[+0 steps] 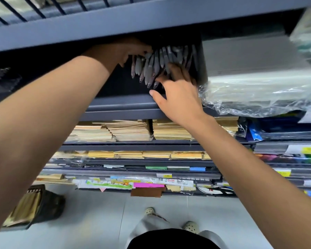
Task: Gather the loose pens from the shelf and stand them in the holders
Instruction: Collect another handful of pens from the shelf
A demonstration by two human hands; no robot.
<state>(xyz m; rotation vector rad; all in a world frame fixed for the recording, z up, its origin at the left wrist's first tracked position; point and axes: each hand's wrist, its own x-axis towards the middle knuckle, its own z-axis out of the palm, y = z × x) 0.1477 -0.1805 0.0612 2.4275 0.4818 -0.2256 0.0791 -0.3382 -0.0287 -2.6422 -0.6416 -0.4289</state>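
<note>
Status: gathering stage, in progress. The pens [151, 69], a grey bundle, lie fanned out inside a dark recess [118, 83] on the upper shelf [126, 105], tips pointing toward the shelf's front edge. The left hand [127, 51] reaches in from the left, fingers curled onto the upper ends of the bundle; it appears to grip those ends, though the frame is blurred there. The right hand [180, 90] lies on the lower right side of the bundle with fingers straight and spread and the thumb held out over the shelf edge; it presses and corrals the pens and encloses none. Done so far, as judged from this layout: the pens are drawn together into one group between both hands. Remaining: lift the group off the shelf and stand it upright. No holder can be identified; whether the dark wall just right of the pens belongs to one cannot be told. Wrapped packs [258, 87] sit beside the recess on the right; paper stacks [129, 130] fill the shelves below.
</note>
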